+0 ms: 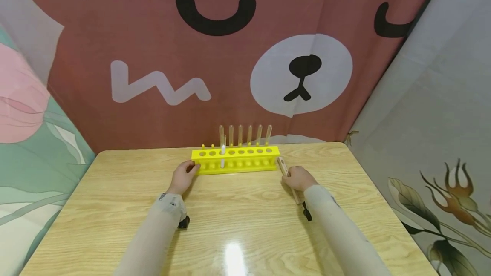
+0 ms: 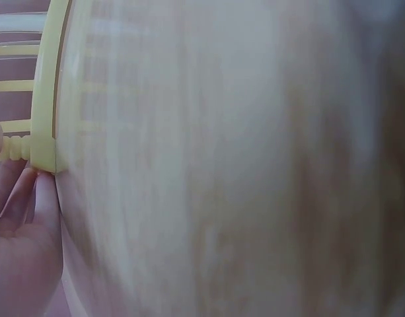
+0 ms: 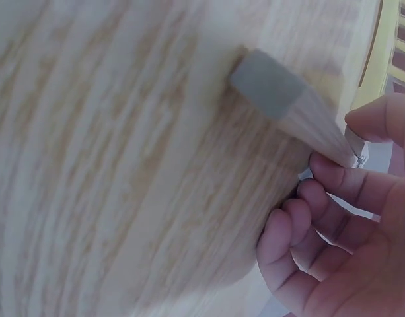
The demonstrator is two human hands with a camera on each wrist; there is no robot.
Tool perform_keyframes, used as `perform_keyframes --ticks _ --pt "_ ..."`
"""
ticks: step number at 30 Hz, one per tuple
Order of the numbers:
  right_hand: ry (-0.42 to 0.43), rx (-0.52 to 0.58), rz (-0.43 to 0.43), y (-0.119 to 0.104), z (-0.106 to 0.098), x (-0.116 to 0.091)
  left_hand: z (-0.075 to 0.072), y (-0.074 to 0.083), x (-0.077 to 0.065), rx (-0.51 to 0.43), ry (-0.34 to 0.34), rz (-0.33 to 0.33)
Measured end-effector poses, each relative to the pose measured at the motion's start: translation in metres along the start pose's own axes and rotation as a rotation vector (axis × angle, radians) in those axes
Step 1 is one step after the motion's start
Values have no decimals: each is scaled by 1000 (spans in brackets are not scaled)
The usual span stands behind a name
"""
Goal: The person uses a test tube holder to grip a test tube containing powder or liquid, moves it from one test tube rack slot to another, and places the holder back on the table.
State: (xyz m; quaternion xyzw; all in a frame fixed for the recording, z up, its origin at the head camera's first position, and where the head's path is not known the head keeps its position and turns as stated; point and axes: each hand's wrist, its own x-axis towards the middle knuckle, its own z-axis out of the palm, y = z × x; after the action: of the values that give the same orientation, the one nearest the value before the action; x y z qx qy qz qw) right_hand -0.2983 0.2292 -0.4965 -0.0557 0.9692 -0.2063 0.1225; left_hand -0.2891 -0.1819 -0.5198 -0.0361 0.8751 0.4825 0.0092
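A yellow test tube rack stands at the back of the table. My left hand is at its left end. In the left wrist view, thumb and fingers grip the rack's end near a small ridged post. One test tube with white contents stands upright in a hole left of the middle. Several upturned tubes sit on pegs along the rear. Just right of the rack, my right hand pinches a wooden test tube holder between thumb and index finger. The holder's square end points away from that hand's fingertips.
The wood-grain table ends just behind the rack, where a reddish curtain with a cartoon face hangs. Patterned curtains close in both sides. Small black pieces show by each wrist.
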Motion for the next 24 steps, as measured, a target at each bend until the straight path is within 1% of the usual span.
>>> perform_keyframes --ticks 8,14,19,24 --pt "17 45 3 6 -1 -1 2 0 1 -22 2 -16" --pt "29 69 4 5 -3 -4 1 -2 1 -21 0 -17" --pt "52 67 -5 3 -3 -7 2 -2 2 -29 2 -34" --pt "70 105 7 3 -3 -8 2 -3 3 -38 3 -46"
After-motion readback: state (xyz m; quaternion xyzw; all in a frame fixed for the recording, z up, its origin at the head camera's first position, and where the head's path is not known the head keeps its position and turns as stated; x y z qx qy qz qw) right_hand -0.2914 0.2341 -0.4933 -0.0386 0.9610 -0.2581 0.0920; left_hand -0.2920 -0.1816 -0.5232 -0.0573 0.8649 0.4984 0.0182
